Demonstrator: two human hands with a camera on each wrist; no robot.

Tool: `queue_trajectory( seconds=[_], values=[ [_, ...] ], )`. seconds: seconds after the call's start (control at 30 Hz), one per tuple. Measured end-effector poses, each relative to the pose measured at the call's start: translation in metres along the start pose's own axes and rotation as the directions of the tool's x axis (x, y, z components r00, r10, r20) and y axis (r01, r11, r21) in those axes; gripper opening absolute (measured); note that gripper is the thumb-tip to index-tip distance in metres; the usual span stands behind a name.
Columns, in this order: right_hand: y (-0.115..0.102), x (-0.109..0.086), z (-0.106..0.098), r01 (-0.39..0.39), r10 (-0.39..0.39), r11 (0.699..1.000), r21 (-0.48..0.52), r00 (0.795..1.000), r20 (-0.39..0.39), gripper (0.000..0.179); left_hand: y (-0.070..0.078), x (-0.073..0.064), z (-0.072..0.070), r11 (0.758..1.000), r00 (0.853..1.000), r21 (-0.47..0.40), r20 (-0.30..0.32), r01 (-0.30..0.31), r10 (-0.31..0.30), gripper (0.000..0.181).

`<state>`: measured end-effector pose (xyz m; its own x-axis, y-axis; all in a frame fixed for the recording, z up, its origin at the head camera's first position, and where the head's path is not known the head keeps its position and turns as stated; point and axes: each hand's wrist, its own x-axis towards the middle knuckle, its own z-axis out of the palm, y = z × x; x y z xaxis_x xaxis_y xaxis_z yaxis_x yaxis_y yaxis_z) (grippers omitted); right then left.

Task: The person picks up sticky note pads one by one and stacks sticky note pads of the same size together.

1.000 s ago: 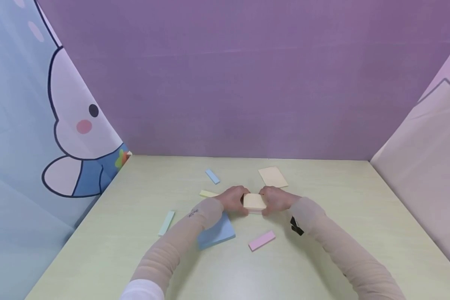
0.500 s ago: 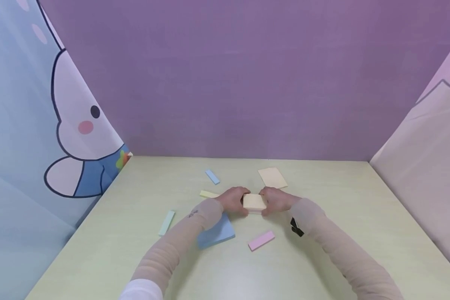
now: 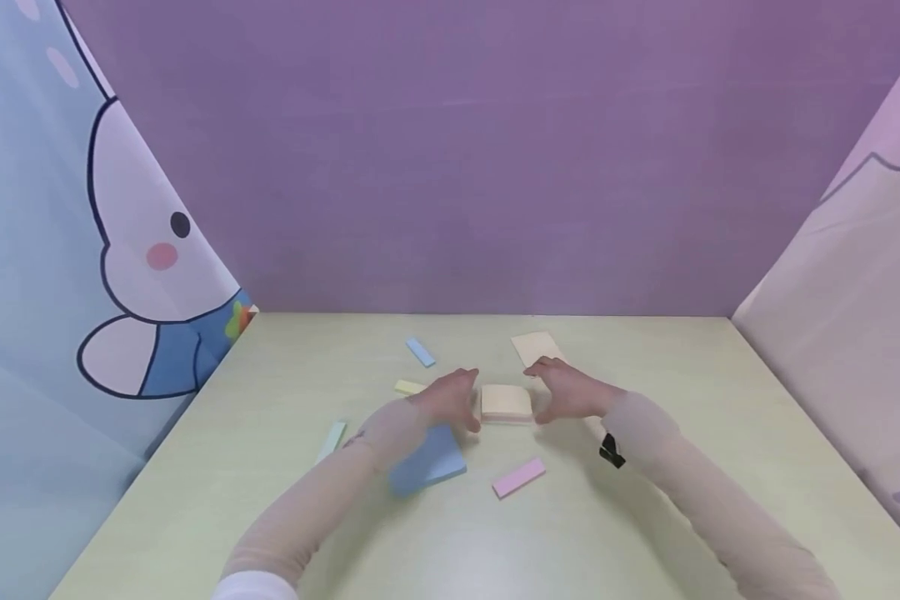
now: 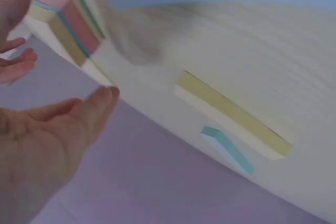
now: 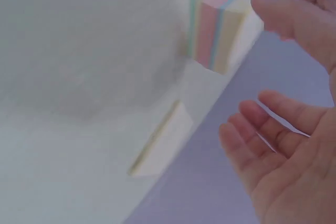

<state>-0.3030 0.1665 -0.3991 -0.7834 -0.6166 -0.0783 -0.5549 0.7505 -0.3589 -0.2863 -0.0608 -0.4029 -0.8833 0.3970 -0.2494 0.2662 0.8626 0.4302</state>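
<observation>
A squared stack of sticky note pads [image 3: 506,403] sits on the table between both hands, its top pad cream. In the left wrist view, the side of the stack [image 4: 71,24] shows green, pink, blue and yellow layers. My left hand [image 3: 450,398] is left of the stack, fingers and thumb spread apart from it. On the other side my right hand [image 3: 568,392] is likewise spread, with a gap to the stack. The right wrist view shows the loosely bent fingers [image 5: 252,114] holding nothing. Below the left hand lies a large blue pad [image 3: 431,462], partly hidden by the forearm.
Behind the right hand lies a thin cream square pad [image 3: 537,347]. Narrow strip pads lie about: pink [image 3: 519,478] in front, yellow [image 3: 408,387] and blue [image 3: 421,352] at the back left, green [image 3: 332,442] beside the left sleeve. A purple wall [image 3: 495,167] stands behind the table.
Both hands gripped the sides of the stack in the earlier frames. They have let go and moved apart, left hand leftward and right hand rightward, while the stack stays on the table.
</observation>
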Motion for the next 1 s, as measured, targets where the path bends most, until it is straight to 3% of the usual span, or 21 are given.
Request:
queue_trajectory(
  seconds=[0.1,0.23,0.37,0.53,0.7,1.0],
  values=[
    [-0.006,-0.013,-0.003,0.059,-0.059,0.998,-0.021,0.998,-0.024,0.062,0.003,-0.015,0.002,0.999,0.999,0.021,-0.036,-0.03,0.031,0.08],
    [-0.014,-0.029,0.003,0.131,-0.132,0.991,-0.029,0.99,-0.039,0.047,0.009,-0.032,0.01,0.997,0.997,0.039,-0.029,-0.073,0.074,0.059],
    [-0.02,-0.04,0.015,0.19,-0.19,0.982,0.006,0.982,-0.003,0.039,0.018,-0.047,0.021,0.99,0.992,0.07,0.003,-0.123,0.123,0.047],
    [-0.024,-0.045,0.029,0.21,-0.211,0.977,0.027,0.976,0.046,0.036,0.027,-0.061,0.036,0.974,0.982,0.126,0.008,-0.189,0.19,0.041],
    [-0.026,-0.045,0.039,0.218,-0.218,0.976,0.006,0.972,0.084,0.035,0.029,-0.067,0.05,0.95,0.965,0.178,-0.008,-0.257,0.263,0.033],
    [-0.024,-0.043,0.048,0.286,-0.286,0.958,0.004,0.956,0.058,0.023,0.028,-0.063,0.065,0.934,0.957,0.234,-0.038,-0.271,0.287,0.024]
  ],
)
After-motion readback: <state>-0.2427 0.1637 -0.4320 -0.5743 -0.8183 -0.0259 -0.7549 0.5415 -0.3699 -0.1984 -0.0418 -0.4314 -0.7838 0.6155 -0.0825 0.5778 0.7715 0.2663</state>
